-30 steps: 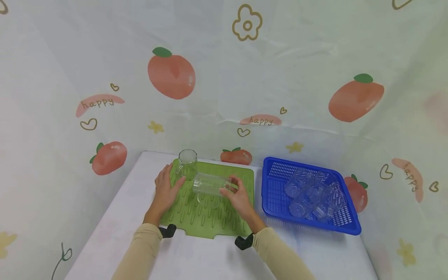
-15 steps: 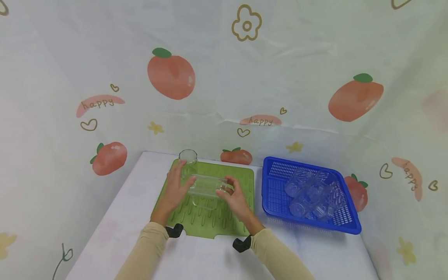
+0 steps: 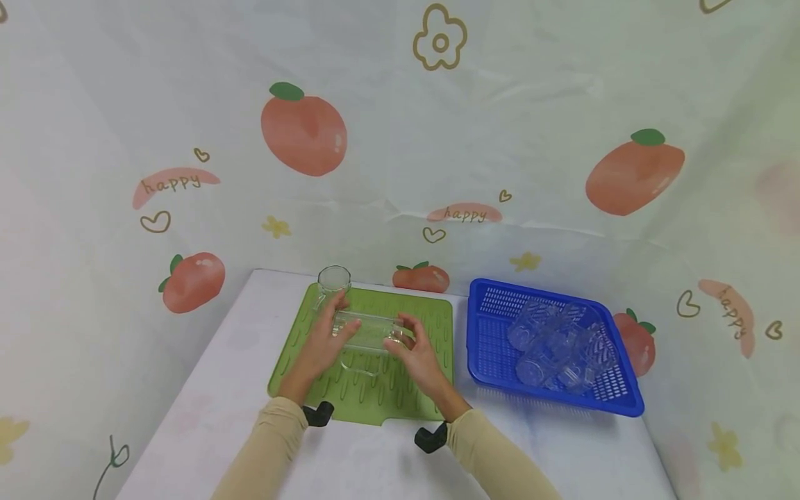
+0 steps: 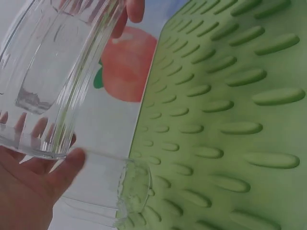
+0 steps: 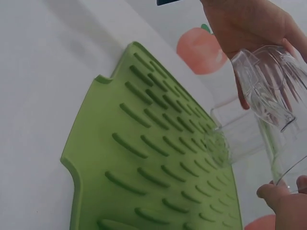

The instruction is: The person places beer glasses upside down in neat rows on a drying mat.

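Observation:
A clear glass mug (image 3: 373,333) is held sideways above the green ribbed mat (image 3: 356,397), its handle hanging down. My left hand (image 3: 320,347) grips the thick base end, thumb in front and fingers behind, visible through the glass in the left wrist view. At the other end my right hand (image 3: 421,357) pinches the mug's rim between thumb and fingers. A second glass mug (image 3: 334,279) stands on the mat's back left corner, partly covered by my left hand; the right wrist view shows this standing mug (image 5: 240,129) behind the held one.
To the right of the mat, a blue plastic basket (image 3: 556,401) holds several clear glass mugs (image 3: 550,347) lying in a heap. A white cloth covers the table (image 3: 387,465). Behind it hangs a printed curtain (image 3: 387,139).
My left hand has moved right from beside the standing mug and taken hold of the held mug's base end. The held mug has shifted slightly left, with the right hand still at its rim.

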Demonstrator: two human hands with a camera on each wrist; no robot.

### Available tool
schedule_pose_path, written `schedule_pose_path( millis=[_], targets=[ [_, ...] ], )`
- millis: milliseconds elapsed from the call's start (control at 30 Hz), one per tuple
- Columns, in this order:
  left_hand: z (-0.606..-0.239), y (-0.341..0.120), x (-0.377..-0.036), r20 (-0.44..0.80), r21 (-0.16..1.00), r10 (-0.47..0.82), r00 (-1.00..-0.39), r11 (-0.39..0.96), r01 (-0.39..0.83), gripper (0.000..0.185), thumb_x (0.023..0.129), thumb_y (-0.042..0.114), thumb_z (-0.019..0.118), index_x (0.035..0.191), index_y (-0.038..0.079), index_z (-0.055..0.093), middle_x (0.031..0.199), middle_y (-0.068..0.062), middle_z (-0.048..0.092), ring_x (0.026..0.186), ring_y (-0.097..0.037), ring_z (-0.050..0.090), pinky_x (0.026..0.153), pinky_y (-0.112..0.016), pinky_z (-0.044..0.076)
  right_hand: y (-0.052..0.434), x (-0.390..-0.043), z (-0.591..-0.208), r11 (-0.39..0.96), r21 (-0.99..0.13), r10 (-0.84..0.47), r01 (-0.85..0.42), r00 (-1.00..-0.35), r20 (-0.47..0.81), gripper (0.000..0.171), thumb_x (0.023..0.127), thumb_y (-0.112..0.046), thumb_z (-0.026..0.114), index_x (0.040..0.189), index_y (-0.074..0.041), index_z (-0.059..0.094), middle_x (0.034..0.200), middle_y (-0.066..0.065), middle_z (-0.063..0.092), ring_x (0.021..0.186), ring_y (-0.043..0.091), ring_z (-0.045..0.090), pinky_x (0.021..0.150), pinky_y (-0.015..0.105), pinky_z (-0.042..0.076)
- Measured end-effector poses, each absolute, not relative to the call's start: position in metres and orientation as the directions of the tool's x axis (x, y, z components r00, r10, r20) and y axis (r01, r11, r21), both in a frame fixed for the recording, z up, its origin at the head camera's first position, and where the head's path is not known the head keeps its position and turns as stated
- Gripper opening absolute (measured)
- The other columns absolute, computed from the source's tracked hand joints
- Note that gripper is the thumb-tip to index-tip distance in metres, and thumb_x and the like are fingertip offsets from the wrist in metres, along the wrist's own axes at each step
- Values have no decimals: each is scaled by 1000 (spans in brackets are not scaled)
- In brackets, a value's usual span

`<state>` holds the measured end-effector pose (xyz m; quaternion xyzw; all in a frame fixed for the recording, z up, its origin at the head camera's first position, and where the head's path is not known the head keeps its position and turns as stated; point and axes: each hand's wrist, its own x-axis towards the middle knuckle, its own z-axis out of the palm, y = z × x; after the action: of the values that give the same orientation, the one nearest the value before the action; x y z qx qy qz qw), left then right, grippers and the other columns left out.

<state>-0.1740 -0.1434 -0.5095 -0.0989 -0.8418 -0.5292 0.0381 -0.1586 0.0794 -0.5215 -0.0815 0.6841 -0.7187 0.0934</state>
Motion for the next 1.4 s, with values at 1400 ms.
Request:
schedule_pose_path(
  millis=[1400],
  targets=[
    [-502,-116,-182,225,882,28,-974,418,216,75,80,40,88,142,20,51,141,-10,50,131,-35,51,103,-60,49,112,-159,-501,441,-886,-175,-144,-982,73,72,102,-40,62,159,-10,31,163,19,35,149,45,37,117,64,38]
  ],
)
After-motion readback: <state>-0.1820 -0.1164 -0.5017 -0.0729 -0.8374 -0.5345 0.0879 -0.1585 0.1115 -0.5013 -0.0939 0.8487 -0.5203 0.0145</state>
